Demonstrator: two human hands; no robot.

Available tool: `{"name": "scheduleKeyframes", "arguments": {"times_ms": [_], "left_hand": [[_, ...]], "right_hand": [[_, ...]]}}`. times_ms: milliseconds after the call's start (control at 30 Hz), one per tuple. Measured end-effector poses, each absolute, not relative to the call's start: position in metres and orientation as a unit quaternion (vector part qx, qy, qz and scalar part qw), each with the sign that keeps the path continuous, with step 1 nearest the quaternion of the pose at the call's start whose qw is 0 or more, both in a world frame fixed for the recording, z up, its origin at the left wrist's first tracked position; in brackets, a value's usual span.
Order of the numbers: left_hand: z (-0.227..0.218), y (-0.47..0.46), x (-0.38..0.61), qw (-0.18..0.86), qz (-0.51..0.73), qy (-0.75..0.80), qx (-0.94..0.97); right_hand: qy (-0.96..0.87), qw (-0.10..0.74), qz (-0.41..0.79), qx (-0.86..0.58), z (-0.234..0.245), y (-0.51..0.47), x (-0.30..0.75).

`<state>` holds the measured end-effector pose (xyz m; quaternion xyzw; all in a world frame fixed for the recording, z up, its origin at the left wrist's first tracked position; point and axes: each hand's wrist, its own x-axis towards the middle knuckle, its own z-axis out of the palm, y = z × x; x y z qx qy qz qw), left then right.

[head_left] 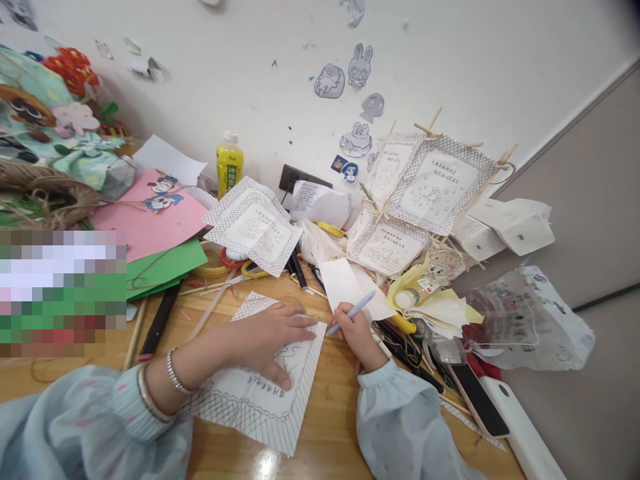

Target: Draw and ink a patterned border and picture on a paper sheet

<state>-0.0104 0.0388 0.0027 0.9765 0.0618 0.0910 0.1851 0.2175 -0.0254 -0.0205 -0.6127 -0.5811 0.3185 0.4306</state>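
A sheet of paper [240, 417] with a hand-drawn lattice border, some writing and a drawing lies at an angle on the wooden table. My left hand [270, 337] rests flat across it with the fingers spread, covering part of the drawing. My right hand [353, 333] grips a light blue pen [361, 305] just beyond the sheet's right edge. The pen's tip is hidden behind the fingers, so I cannot tell whether it touches the paper. Behind the right hand lie blank white papers [350, 283].
Another bordered sheet [255, 227] leans at the back, near a yellow drink bottle [230, 163]. A stick frame with drawn panels [435, 183] stands at the back right. A black marker [160, 320] lies left; a phone [479, 399] and a plastic bag [545, 327] lie right.
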Motion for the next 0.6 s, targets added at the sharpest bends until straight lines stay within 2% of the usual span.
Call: {"name": "scheduleKeyframes", "arguments": {"times_ms": [600], "left_hand": [[0.0093, 0.0351, -0.0081, 0.150, 0.099, 0.060, 0.982]], "right_hand": [[-0.619, 0.421, 0.298, -0.592, -0.0197, -0.0269, 0.2145]]}}
